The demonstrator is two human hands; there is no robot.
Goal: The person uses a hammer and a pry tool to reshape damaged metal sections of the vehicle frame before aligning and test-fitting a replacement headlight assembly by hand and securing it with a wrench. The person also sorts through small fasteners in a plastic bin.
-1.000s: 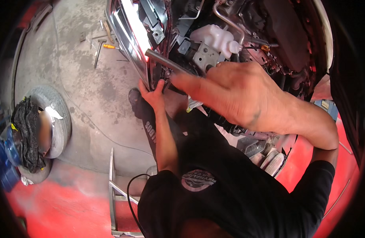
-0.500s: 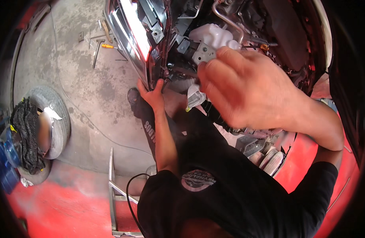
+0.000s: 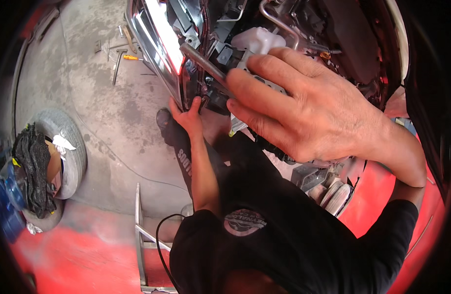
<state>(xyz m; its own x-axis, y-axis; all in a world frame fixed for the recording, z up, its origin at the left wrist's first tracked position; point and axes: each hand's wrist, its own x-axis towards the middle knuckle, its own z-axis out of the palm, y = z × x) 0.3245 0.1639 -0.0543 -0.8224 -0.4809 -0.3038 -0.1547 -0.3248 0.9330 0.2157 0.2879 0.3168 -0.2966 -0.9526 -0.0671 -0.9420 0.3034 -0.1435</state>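
The headlight, with its lit white strip and chrome edging, stands at the top centre beside the engine bay. My left hand grips its lower corner, thumb and fingers on either side. My right hand is raised in front of the engine bay, fingers closed around a grey metal rod. The rod's free end points up and left, appearing in front of the headlight's inner edge; I cannot tell whether it touches. The rest of the rod and part of a metal bracket are hidden behind my right hand.
A white plastic reservoir and a bent metal pipe sit in the engine bay. On the floor lie a hammer and an orange-handled screwdriver. A tyre stands at left, and a metal frame is below.
My right hand has turned and shifted slightly left, bringing the metal rod into sight where only a blurred fist showed. My left hand stays on the headlight's corner.
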